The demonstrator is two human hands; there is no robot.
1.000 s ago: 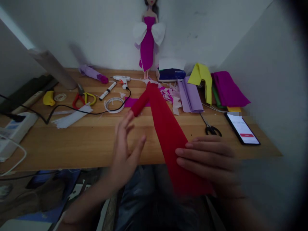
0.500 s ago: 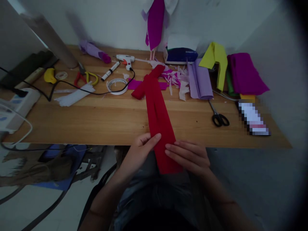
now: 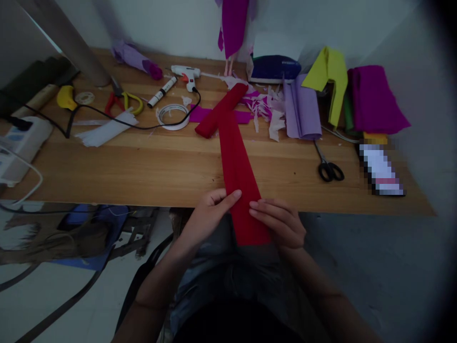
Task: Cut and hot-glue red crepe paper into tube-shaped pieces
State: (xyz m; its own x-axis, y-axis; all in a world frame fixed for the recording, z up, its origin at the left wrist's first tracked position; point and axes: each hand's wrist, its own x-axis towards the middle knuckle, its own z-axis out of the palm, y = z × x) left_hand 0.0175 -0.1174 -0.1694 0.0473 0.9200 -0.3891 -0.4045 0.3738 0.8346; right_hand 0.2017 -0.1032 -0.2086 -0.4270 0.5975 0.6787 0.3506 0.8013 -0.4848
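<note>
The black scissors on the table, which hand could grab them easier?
Probably the right hand. The black scissors lie on the table on its side of the red paper, and both hands pinch that paper's near end. The left hand would have to cross over the strip.

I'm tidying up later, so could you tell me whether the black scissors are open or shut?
Shut: the black scissors lie flat on the table, blades together.

Our forearms are bare, no sleeves reaching the wrists, no watch or rings showing on our left hand (image 3: 207, 216) or right hand (image 3: 282, 224); we wear grey-blue trousers and a dark top
</note>
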